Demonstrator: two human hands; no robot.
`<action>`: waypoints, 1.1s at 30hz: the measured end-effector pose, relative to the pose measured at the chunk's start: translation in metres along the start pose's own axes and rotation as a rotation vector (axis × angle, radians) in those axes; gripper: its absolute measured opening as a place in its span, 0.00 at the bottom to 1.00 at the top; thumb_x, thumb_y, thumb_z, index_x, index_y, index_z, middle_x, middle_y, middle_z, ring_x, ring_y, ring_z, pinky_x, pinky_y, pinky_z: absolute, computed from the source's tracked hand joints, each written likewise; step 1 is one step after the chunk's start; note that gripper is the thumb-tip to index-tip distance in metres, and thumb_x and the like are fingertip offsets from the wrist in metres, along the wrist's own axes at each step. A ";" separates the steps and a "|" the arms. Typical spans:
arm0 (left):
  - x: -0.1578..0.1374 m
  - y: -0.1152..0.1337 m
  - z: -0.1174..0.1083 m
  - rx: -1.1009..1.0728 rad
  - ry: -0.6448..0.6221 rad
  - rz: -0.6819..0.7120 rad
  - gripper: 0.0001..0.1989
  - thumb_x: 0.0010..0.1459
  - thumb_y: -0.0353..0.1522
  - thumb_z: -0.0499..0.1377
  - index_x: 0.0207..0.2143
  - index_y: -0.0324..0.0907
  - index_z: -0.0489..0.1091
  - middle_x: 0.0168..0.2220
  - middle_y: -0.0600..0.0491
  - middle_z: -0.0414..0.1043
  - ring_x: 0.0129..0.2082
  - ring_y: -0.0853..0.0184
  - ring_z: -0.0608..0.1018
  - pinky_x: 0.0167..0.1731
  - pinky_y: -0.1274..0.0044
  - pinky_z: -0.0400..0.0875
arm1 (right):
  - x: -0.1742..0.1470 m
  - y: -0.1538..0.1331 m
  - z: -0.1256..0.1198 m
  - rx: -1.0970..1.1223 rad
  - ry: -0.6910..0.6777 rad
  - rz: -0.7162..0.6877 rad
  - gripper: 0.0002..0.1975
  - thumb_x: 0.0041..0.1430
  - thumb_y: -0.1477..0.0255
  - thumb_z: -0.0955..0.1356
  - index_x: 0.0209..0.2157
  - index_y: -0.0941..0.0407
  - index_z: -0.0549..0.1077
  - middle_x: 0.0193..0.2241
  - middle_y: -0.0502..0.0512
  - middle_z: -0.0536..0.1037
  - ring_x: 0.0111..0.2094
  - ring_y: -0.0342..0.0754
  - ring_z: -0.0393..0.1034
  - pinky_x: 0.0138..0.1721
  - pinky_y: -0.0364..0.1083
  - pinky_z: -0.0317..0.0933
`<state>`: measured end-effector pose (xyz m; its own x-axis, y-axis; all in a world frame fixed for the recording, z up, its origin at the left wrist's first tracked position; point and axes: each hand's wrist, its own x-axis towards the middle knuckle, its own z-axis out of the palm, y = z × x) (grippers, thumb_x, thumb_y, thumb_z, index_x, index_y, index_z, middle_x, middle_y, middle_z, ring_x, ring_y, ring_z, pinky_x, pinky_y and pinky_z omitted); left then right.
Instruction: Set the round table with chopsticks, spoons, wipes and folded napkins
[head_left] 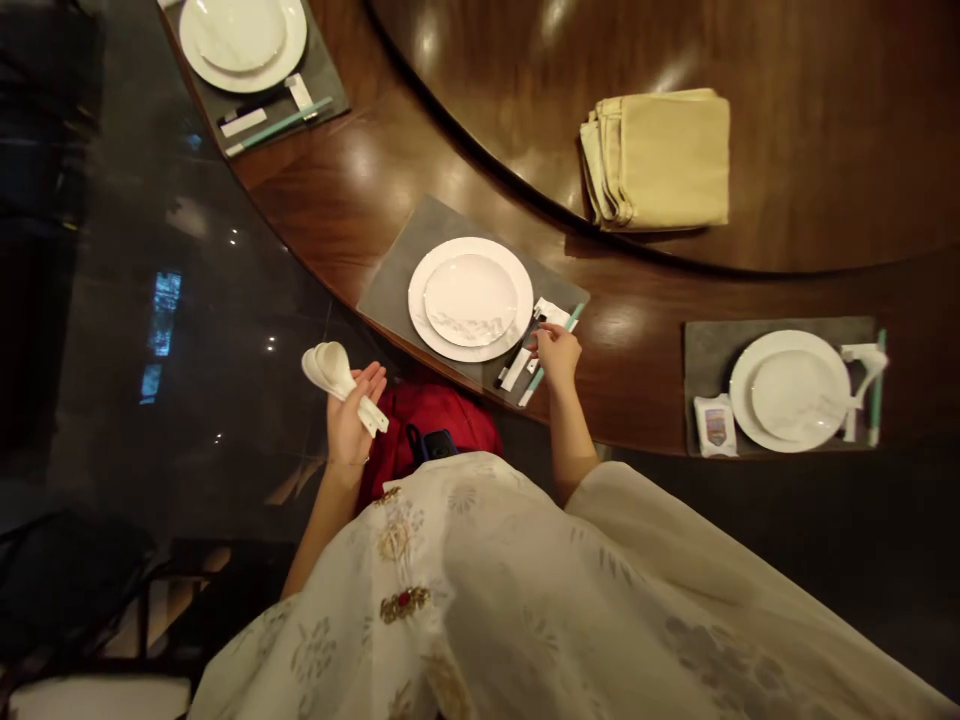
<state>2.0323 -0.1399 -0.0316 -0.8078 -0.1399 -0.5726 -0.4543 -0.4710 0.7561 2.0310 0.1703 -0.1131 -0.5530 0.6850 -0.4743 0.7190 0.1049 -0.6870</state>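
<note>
A small stack of white soup spoons [334, 372] lies across the palm of my left hand [352, 420], bowls pointing away to the upper left; the fingers lie along the handles, beside the table edge. My right hand [556, 355] is over the right side of the middle grey placemat [420, 235], with fingers curled together. Beneath and around it are a black-and-white wrapped utensil [513, 370], a pale green stick [531, 388] and a white rest [551, 310]. Whatever its fingertips hold is hidden. Two stacked white plates [471, 298] sit on this placemat.
Folded yellow cloths [671, 160] lie on the raised round turntable [495, 60]. To the right, another placemat [705, 345] bears plates, a spoon [870, 372] and a small white packet [716, 425]. A similar setting with plates [240, 30] is at upper left. A chair [97, 695] stands behind left.
</note>
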 end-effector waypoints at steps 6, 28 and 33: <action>0.058 0.039 0.014 -0.036 -0.153 -0.062 0.11 0.49 0.29 0.63 0.34 0.39 0.64 0.39 0.45 0.77 0.47 0.59 0.76 0.54 0.64 0.63 | -0.094 -0.128 0.099 0.039 -0.857 -0.291 0.16 0.53 0.65 0.67 0.40 0.61 0.75 0.26 0.53 0.76 0.18 0.37 0.65 0.16 0.35 0.56; 0.386 0.306 -0.095 -0.038 -0.140 -0.004 0.15 0.48 0.31 0.64 0.37 0.39 0.64 0.39 0.45 0.76 0.42 0.60 0.78 0.48 0.67 0.70 | -0.126 -0.401 0.476 0.070 -0.971 -0.420 0.09 0.55 0.72 0.63 0.33 0.61 0.73 0.18 0.47 0.71 0.17 0.37 0.63 0.21 0.36 0.56; 0.477 0.368 -0.099 0.017 -0.113 -0.003 0.14 0.49 0.30 0.63 0.36 0.40 0.62 0.41 0.44 0.75 0.42 0.60 0.78 0.49 0.65 0.69 | -0.052 -0.444 0.539 0.422 -0.816 -0.225 0.13 0.52 0.66 0.65 0.35 0.60 0.72 0.24 0.50 0.74 0.21 0.37 0.65 0.21 0.36 0.59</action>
<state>1.5168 -0.4664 -0.0576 -0.8432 -0.0386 -0.5362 -0.4626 -0.4559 0.7603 1.5139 -0.3005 -0.0807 -0.8986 -0.0526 -0.4357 0.4367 -0.2059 -0.8758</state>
